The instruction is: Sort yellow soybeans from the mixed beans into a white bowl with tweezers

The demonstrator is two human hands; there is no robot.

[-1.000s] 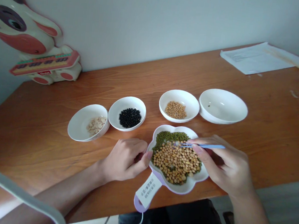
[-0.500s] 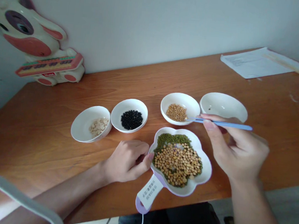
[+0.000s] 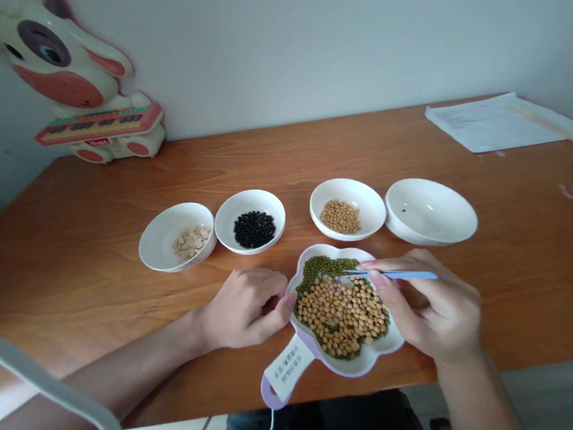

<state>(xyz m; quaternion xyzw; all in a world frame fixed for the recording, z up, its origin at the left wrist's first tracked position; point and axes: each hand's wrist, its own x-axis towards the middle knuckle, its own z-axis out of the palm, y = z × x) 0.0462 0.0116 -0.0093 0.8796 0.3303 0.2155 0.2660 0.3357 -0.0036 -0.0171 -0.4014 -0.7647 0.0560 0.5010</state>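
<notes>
My right hand [image 3: 431, 308] pinches pale blue tweezers [image 3: 414, 275], whose tips are over the beans in a white and lilac flower-shaped dish [image 3: 394, 338]. I cannot make out whether anything is between the tips. Tan soybeans [image 3: 341, 310] cover much of the dish, and small green mung beans [image 3: 329, 267] show at its far side and edges. My left hand [image 3: 251, 309] is curled, its thumb and finger gripping the dish's left rim. Behind the dish stands a white bowl [image 3: 323, 190] with soybeans in it.
Another white bowl [image 3: 432, 211] holds a dark speck. Further left are a bowl of black beans [image 3: 254, 229] and a bowl of pale flat pieces [image 3: 192, 241]. A cow-shaped toy keyboard [image 3: 99, 121] stands back left; papers [image 3: 500, 123] lie back right. A white cable [image 3: 32, 370] crosses the lower left.
My right hand has brought the tweezers from the soybean bowl down and left to the flower-shaped dish. My left hand stays at the dish's rim.
</notes>
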